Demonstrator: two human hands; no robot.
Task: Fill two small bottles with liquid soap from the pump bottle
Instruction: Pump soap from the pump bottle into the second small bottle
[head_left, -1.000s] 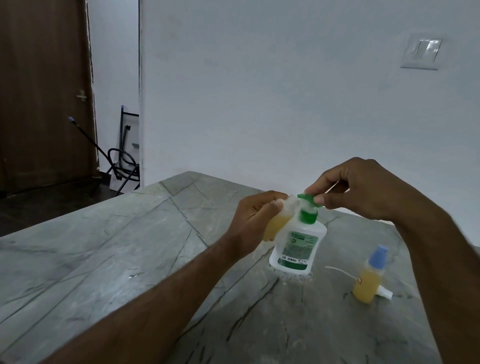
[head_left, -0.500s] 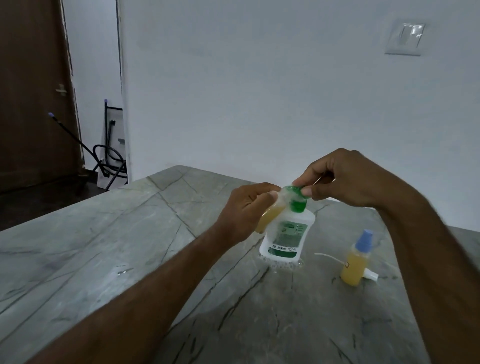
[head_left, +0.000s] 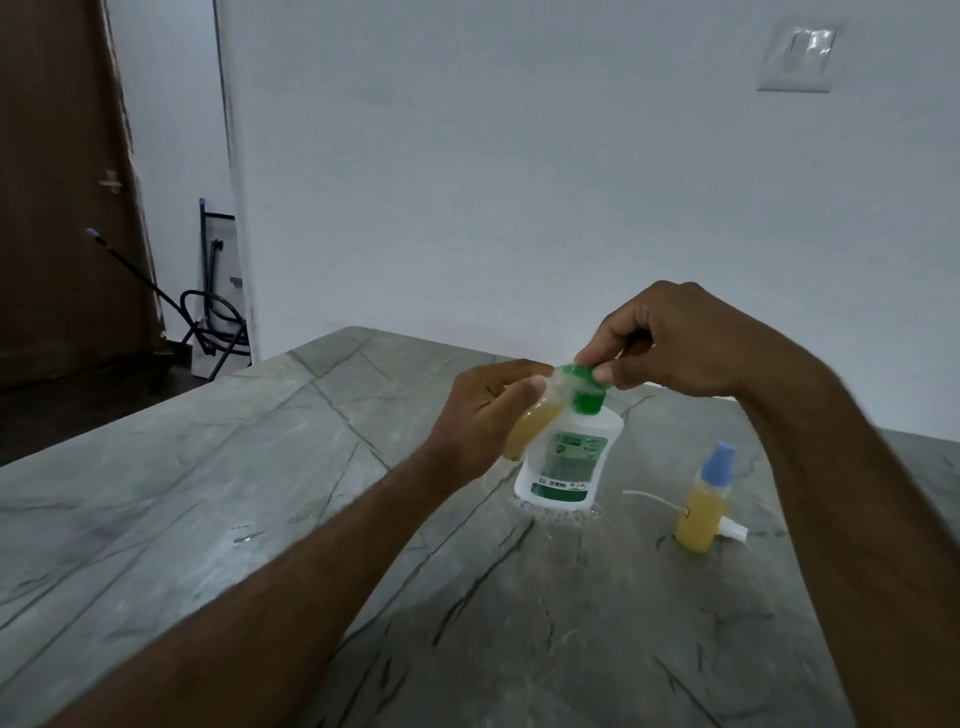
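The white pump bottle (head_left: 567, 462) with a green label stands on the grey stone table (head_left: 208, 493), foam around its base. My right hand (head_left: 670, 345) pinches and presses its green pump head (head_left: 584, 378). My left hand (head_left: 483, 415) grips a small bottle (head_left: 530, 426) of yellow soap, tilted with its open mouth under the pump spout. A second small bottle (head_left: 704, 506) of yellow soap with a blue cap stands upright to the right, apart from both hands.
A white spray cap with a thin tube (head_left: 730, 531) lies on the table beside the blue-capped bottle. A white wall rises behind the table, with a switch plate (head_left: 797, 54) at upper right. A brown door (head_left: 57, 182) and cables are at far left.
The pump head sits a little higher than half a second ago, after going down from a second ago. Both hands keep their grips. The camera view has shifted slightly.
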